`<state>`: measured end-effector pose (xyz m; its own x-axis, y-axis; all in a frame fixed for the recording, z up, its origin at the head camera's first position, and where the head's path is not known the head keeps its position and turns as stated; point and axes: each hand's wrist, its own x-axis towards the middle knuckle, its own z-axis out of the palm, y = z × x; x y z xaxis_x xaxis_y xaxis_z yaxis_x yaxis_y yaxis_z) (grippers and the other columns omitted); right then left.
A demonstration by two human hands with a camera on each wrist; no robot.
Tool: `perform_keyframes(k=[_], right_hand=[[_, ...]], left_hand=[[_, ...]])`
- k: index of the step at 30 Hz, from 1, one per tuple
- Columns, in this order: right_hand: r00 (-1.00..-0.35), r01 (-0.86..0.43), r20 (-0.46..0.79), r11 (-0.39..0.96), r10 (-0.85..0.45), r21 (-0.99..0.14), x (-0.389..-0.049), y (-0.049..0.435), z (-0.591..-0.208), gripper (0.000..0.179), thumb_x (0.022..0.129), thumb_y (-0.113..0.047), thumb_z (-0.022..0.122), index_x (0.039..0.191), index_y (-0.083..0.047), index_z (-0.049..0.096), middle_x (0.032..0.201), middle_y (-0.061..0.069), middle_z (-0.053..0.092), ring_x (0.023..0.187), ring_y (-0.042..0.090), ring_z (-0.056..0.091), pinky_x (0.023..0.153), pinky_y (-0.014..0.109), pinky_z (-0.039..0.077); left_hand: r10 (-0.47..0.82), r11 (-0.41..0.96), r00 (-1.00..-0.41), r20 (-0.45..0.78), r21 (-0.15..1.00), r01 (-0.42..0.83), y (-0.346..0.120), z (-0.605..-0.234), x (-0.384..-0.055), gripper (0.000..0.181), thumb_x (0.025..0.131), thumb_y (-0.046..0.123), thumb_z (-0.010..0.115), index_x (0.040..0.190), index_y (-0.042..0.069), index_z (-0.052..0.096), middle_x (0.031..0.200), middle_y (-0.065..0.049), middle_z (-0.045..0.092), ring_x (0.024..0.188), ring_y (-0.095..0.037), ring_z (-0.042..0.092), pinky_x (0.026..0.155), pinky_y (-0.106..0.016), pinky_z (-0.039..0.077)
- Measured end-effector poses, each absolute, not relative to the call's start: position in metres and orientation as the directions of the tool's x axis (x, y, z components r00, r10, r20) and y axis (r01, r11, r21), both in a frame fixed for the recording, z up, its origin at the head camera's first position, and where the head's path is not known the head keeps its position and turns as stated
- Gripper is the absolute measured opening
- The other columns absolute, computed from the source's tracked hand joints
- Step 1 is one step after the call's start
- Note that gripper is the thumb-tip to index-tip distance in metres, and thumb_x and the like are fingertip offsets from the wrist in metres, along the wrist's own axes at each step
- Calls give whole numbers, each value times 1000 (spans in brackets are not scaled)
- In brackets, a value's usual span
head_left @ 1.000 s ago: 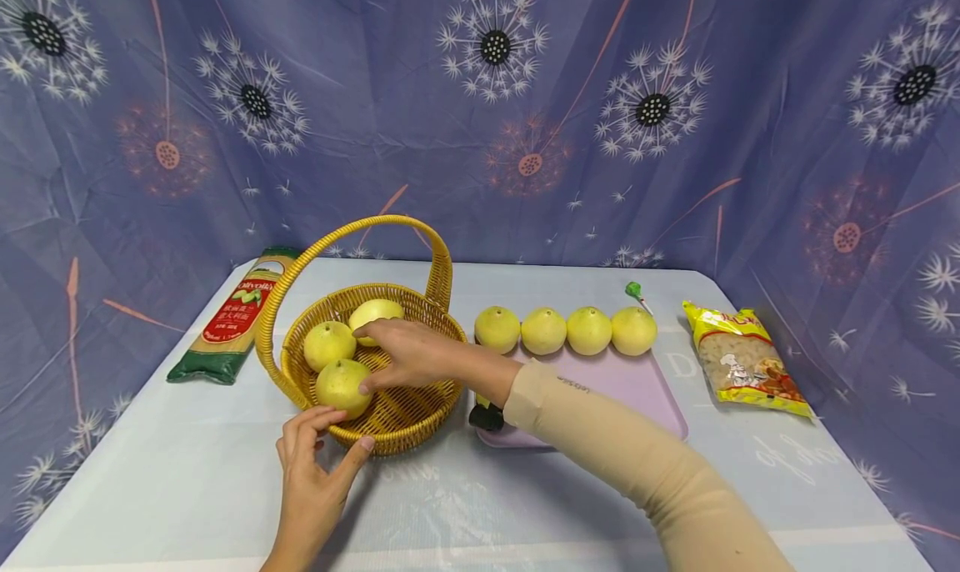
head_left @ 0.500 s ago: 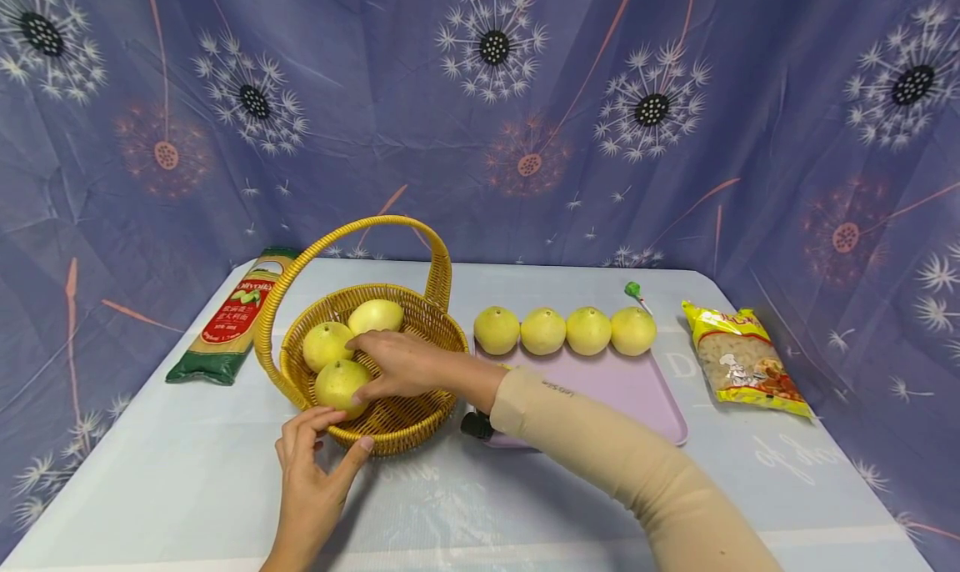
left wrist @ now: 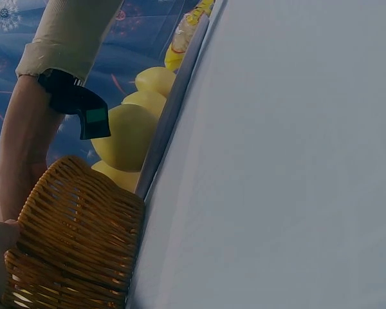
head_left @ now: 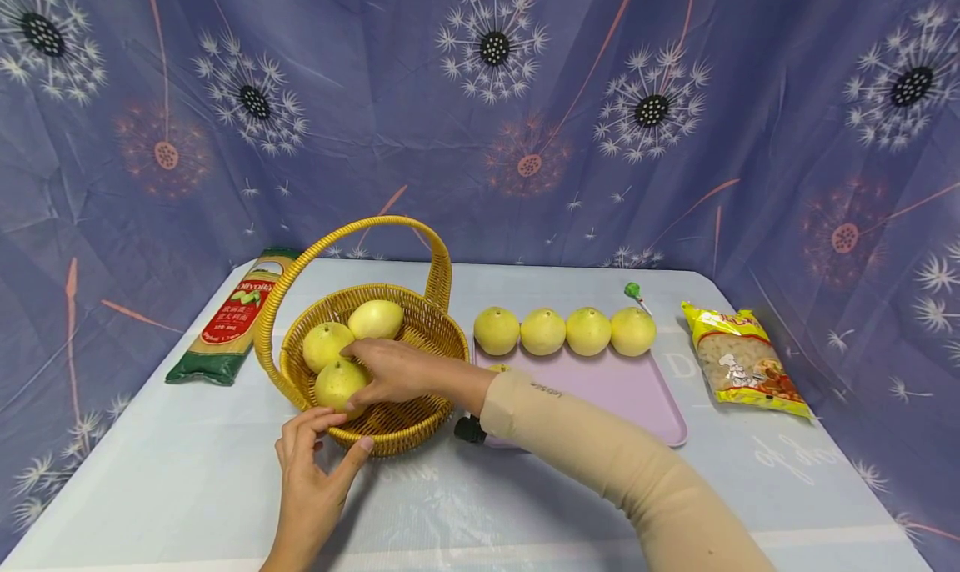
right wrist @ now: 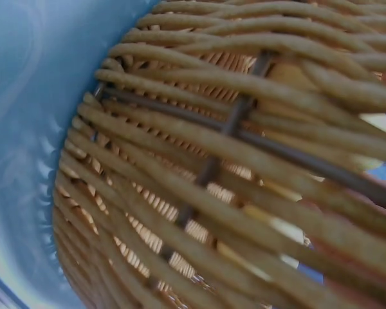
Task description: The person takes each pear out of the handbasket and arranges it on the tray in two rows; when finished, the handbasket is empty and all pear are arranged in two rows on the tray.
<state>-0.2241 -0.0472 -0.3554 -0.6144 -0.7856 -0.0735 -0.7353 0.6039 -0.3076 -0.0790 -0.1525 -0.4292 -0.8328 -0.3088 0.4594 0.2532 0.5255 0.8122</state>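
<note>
A yellow wicker basket (head_left: 420,426) with a tall handle stands left of the middle in the head view. Inside are a front yellow grapefruit-like fruit (head_left: 337,380), another at the left (head_left: 327,344) and a third at the back (head_left: 377,318). My right hand (head_left: 397,372) reaches into the basket and grips the front fruit from its right side; some fingertips are hidden. My left hand (head_left: 315,464) holds the near rim, its fingertips close to that fruit. The right wrist view shows the wicker weave (right wrist: 180,141) close up, with blurred yellow behind it.
A lilac tray (head_left: 615,393) lies right of the basket, with a row of several yellow fruits (head_left: 588,332) at its back edge. A lollipop (head_left: 634,292) and a yellow snack bag (head_left: 742,359) are farther right. A pasta packet (head_left: 236,318) lies left of the basket.
My right hand has shifted slightly left and down, from between the fruits onto the front one. My left hand and the basket stay in place.
</note>
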Motion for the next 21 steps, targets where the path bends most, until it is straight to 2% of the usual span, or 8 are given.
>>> perform_keyframes(k=[9,15,21], right_hand=[[-630,-715,-84,619,-772,-324,-227,-50,-360,73,81,-45,70,141,-14,41,141,-1,50,127,12,49,104,25,40],[-616,-718,-91,605,-782,-343,-227,-51,-362,73,82,-45,69,141,-13,41,140,0,51,126,11,50,103,24,40],[-610,-724,-97,603,-786,-336,-226,-54,-364,72,83,-46,68,141,-13,41,138,-2,52,123,10,52,99,23,42]], left_hand=[[-316,515,-840,441,823,239,-153,-430,-79,40,73,1,78,107,2,57,124,-4,44,104,0,27,82,-20,25],[-314,518,-835,452,818,248,-153,-429,-79,40,73,1,78,108,3,58,123,-1,44,105,0,27,82,-20,25],[-314,511,-833,455,821,256,-153,-431,-80,41,72,0,78,106,1,57,121,-4,44,106,0,28,81,-21,26]])
